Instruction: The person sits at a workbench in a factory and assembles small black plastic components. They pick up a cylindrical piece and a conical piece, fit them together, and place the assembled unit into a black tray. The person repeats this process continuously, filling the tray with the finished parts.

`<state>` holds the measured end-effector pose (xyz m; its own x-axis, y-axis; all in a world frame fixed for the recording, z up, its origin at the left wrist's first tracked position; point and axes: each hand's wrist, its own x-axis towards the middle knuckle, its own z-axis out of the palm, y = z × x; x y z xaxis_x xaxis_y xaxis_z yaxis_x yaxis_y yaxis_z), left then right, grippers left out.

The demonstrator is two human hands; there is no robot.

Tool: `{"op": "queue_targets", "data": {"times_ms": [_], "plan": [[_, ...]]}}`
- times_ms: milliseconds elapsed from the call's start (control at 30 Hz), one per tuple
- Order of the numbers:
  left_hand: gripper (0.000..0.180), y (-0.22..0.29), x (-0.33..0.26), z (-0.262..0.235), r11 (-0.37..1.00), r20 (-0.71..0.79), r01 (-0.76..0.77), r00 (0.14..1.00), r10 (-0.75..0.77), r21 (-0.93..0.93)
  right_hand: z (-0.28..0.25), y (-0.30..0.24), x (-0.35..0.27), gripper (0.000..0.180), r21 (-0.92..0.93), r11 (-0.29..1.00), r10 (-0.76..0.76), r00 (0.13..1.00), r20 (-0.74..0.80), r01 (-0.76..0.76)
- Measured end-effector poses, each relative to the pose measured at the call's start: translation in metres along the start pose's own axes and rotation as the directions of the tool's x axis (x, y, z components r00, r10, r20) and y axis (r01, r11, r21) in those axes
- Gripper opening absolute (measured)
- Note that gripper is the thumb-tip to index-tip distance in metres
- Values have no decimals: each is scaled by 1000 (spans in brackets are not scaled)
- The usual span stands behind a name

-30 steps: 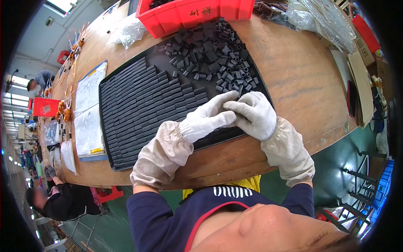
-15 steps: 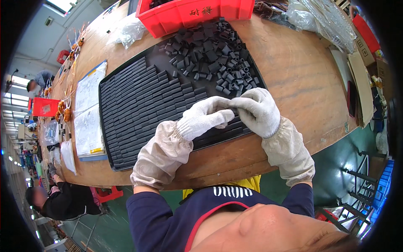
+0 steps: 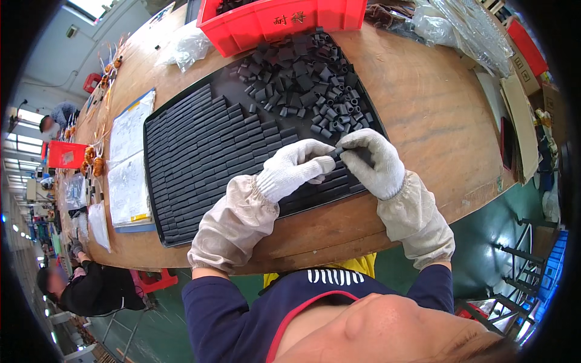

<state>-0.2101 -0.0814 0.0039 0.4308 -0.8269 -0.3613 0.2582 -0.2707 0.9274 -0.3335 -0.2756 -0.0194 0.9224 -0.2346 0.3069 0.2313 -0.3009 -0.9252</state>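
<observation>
Both my hands wear white knit gloves and meet above the front right part of a black tray (image 3: 227, 86). Between their fingertips is a small black tube (image 3: 338, 152). My left hand (image 3: 295, 169) pinches its left end, and my right hand (image 3: 376, 164) grips the other end with thumb and forefinger. Rows of black tubes (image 3: 206, 160) lie packed side by side in the left and front of the tray, partly hidden under my left hand. A loose heap of short black tubes (image 3: 296, 81) fills the far right of the tray.
A red bin (image 3: 260, 27) stands at the tray's far edge. Papers on a clipboard (image 3: 128, 187) lie to its left. Clear plastic bags (image 3: 184, 47) sit behind, with more plastic wrap (image 3: 466, 30) at the far right. Another person (image 3: 91, 287) works at the left.
My right fingers have opened out slightly and shifted, so the small black tube between my fingertips now shows. My left hand has barely moved.
</observation>
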Motion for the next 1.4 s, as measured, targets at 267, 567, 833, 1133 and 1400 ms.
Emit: {"op": "queue_targets", "data": {"times_ms": [267, 567, 833, 1133, 1400], "plan": [[35, -9, 1, 2, 996, -13, -58, 998, 58, -67, -1, -1, 13, 28, -211, 909, -339, 933, 123, 359], [29, 11, 13, -72, 437, -166, -273, 657, 736, 857, -7, 2, 16, 34, -344, 858, -407, 913, -2, 381], [29, 2, 28, -183, -18, -276, 400, 663, 696, 916, -4, 6, 17, 30, -347, 833, -459, 889, 5, 432], [25, 12, 25, -162, -283, -156, 437, 733, 662, 854, -12, 6, 18, 28, -312, 875, -402, 915, -39, 371], [26, 19, 36, -132, -212, -85, 296, 743, 664, 931, -12, 9, 19, 25, -315, 881, -391, 918, -67, 353]]}}
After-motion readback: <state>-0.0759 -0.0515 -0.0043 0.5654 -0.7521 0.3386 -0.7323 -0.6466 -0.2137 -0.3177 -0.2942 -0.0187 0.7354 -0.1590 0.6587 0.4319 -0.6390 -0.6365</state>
